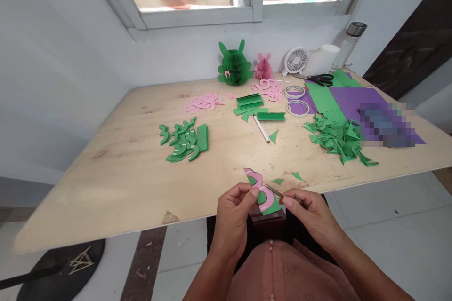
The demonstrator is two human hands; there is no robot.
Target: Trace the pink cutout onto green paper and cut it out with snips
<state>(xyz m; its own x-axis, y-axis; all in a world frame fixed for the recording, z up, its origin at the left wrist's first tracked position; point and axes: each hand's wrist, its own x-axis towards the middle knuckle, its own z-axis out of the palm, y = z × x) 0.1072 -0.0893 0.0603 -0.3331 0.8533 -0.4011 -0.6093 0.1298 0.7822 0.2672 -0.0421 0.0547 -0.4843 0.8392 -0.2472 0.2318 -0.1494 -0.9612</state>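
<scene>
My left hand (233,216) pinches a wavy pink paper template (270,197) laid over a piece of green paper (272,208), close to the table's front edge. In my right hand (312,214) is a small pair of scissors (274,191); the fingers cover its handles. The blades point left and lie against the upper right edge of the papers. Just beyond are small green offcuts (278,181). Farther off to the left, several curved green cut-outs (185,143) are heaped beside a flat green stack (202,137).
Green scraps (335,136) pile up at right, by purple sheets (353,103). A white marker (262,129), folded green strips (249,102), tape rolls (297,108) and pink cut-outs (203,102) lie mid-table. Behind stand a green paper rabbit (235,68), fan (295,60) and black-handled scissors (320,79).
</scene>
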